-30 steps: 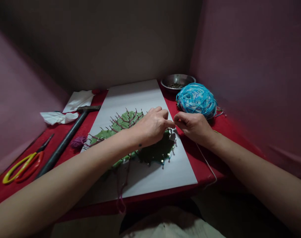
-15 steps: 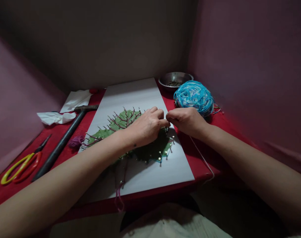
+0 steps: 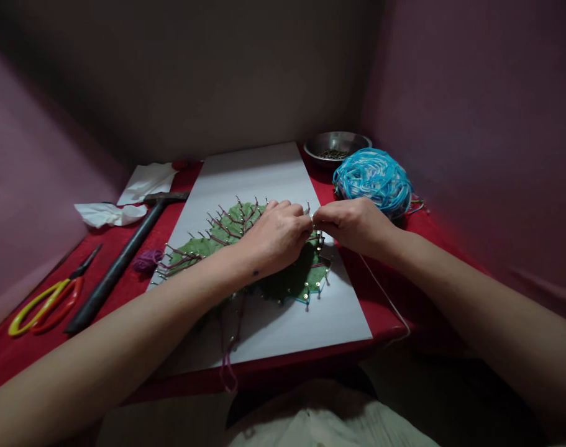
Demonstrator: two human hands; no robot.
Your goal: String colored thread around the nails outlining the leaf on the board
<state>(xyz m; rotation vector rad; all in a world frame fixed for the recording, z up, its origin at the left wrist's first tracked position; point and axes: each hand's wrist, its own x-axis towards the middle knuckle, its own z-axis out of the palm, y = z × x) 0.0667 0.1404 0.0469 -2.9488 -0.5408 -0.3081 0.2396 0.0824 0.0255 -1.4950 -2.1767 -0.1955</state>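
A green leaf shape (image 3: 294,279) studded with nails lies on a white board (image 3: 264,164). Dark purple yarn runs between its nails, and blue yarn edges its lower right. Over the leaf's right part, my left hand (image 3: 283,233) has its fingers curled and closed; what they grip is hidden. Close beside it, my right hand (image 3: 352,223) pinches a strand of yarn (image 3: 385,288) that hangs from under the hand past the board's right edge. The fingertips of both hands nearly meet by the nails at the leaf's right edge.
Behind my right hand sit a ball of blue and white yarn (image 3: 373,180) and a metal bowl (image 3: 310,148) of nails. On the left lie a hammer (image 3: 119,267), scissors (image 3: 54,304), crumpled white paper (image 3: 108,214) and a small purple yarn ball (image 3: 147,261), all on red cloth.
The whole view has shifted slightly, so things sit a little farther right. My left fingers have curled in more, while my right hand keeps its pinch beside them.
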